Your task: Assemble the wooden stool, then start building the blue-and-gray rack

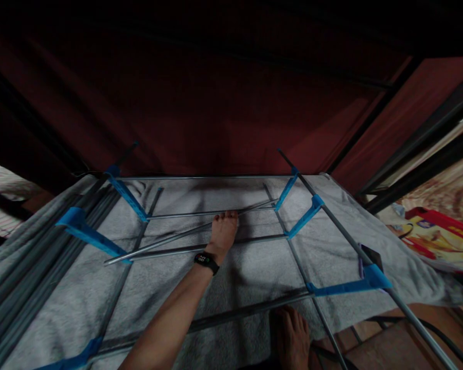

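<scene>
My left hand (224, 229), with a black watch (207, 261) on its wrist, reaches over the frame. Its fingers are closed on a loose grey metal tube (165, 238), which lies slantwise across the rack frame (262, 240). Blue plastic brackets (133, 200) join the frame's tubes at both sides. Near the front edge, my right hand (294, 336) rests low beside the front crossbar (250, 308). Its fingers look slightly bent and apart, with no object visible in them; part of this hand is in shadow and cut off below.
A grey blanket (250, 272) lies under the frame. Several loose tubes (50, 262) are piled at the left. At the right are a dark phone-like object (371, 255) and a red and yellow box (443, 234). A dark red fabric wall (216, 113) stands behind.
</scene>
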Demonstrator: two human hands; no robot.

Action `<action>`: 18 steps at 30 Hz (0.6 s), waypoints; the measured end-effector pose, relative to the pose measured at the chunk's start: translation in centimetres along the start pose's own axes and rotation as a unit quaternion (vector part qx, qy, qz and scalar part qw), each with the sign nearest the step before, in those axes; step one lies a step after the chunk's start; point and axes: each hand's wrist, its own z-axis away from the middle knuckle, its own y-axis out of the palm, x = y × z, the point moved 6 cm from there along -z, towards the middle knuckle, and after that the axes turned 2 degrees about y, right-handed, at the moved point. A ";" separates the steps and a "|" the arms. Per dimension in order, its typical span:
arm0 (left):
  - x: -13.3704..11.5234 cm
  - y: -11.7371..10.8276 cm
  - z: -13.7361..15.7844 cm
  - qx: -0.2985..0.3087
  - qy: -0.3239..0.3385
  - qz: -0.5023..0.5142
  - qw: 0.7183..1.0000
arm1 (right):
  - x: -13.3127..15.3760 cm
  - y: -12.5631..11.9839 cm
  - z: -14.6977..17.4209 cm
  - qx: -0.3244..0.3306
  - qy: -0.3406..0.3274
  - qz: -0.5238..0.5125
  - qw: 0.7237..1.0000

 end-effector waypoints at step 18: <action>0.4 -0.1 -1.7 -0.013 0.001 -0.007 1.000 | 0.0 -0.1 -0.1 -0.007 0.018 0.001 1.000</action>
